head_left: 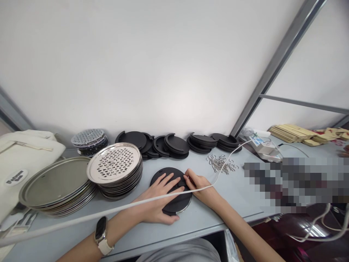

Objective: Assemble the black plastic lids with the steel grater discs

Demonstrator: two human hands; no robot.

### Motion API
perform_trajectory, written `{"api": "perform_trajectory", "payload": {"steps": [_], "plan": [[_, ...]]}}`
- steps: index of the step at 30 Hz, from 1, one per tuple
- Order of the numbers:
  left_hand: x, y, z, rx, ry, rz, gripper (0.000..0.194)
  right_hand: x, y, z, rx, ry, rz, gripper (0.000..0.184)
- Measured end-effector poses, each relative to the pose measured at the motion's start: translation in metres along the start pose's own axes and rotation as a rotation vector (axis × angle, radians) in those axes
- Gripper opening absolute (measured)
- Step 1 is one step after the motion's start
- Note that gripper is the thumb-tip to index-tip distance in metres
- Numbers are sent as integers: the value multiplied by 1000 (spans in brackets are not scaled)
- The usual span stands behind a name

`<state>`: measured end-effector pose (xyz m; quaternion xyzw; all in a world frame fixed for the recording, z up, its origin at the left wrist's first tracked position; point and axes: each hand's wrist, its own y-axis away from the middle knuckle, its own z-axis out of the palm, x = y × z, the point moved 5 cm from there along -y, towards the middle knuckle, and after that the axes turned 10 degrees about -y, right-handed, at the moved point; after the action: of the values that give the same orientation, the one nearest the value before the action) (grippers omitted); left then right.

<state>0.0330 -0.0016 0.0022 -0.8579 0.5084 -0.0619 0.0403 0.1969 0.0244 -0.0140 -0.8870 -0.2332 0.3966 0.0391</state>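
Note:
A round black disc [174, 208] lies on the table in front of me, with a thin shiny edge at its lower right. My left hand [159, 200] rests flat across it, fingers spread. At the disc's right rim, my right hand [200, 186] has its fingers bent and pinched against the edge; anything small between the fingertips is hidden. Just left of the disc stands a stack of round metal plates with a perforated grater top [116, 163]. Farther left is a stack of plain round metal trays [58, 178]. Loose metal hooks [221, 164] lie in a pile on the right.
Black round pieces with raised rims [177, 143] sit in piles along the wall. Patterned discs [88, 137] are stacked at the back left, beside a white bag [21, 156]. A white cable [131, 204] crosses before my hands. Wooden pieces [290, 134] lie far right.

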Motion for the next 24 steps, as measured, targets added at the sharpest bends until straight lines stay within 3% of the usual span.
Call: {"api": "perform_trajectory", "payload": {"steps": [24], "plan": [[0,0,1,19,-15,5,87,1,0,-1,18,-48,35,11]]}}
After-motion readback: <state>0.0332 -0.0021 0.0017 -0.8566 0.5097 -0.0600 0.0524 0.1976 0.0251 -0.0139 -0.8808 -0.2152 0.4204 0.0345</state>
